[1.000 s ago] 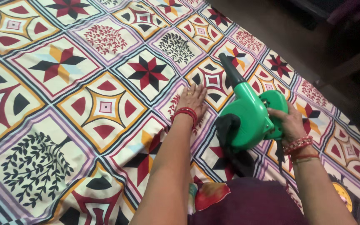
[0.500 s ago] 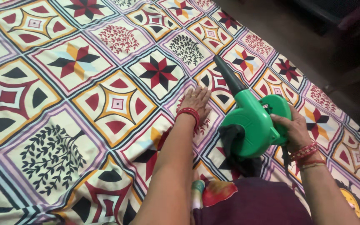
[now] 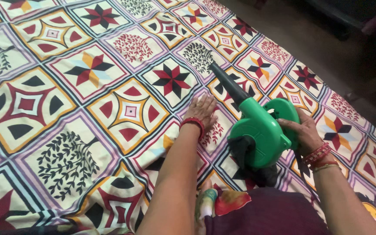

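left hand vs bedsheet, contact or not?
Touching. The head view shows the left hand lying palm-down, fingers spread flat on the patterned bedsheet, with no gap visible.

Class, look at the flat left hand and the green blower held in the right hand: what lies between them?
In the head view, only bare patterned bedsheet separates the left hand from the green blower; the blower's black nozzle passes just beside the fingertips.

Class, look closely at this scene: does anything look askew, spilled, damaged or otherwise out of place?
Nothing stands out. The patterned sheet lies flat with no spill or tear showing. The left hand rests flat on it; the right hand grips the green blower, nozzle aimed low across the sheet.
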